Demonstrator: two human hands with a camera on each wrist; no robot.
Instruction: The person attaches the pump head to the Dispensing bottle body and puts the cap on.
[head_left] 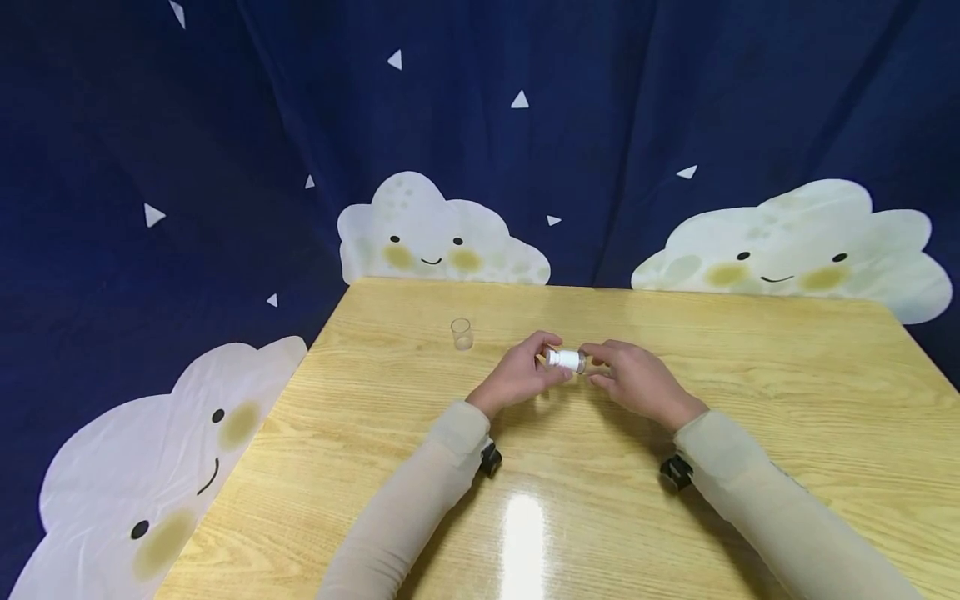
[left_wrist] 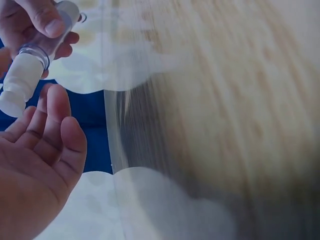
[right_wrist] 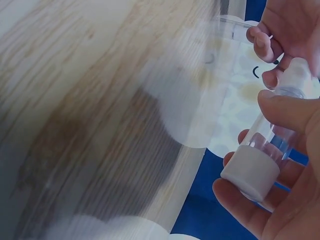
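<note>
A small clear bottle (head_left: 567, 360) with a stepped white top lies tilted between the two hands above the table. My right hand (head_left: 637, 379) holds it by its clear body. In the right wrist view the thumb (right_wrist: 285, 110) lies across the body, and fingers curl beneath it, near the white base (right_wrist: 250, 170). My left hand (head_left: 517, 371) is around the bottle's top end. Its palm faces up and its fingers (left_wrist: 75, 135) are loosely bent beside the white top (left_wrist: 25, 75) in the left wrist view.
A small clear cylinder like a cup (head_left: 462, 334) stands on the wooden table (head_left: 360, 383), to the left beyond the left hand. A dark blue curtain (head_left: 585, 150) with white clouds hangs behind the table's far edge and along its left side.
</note>
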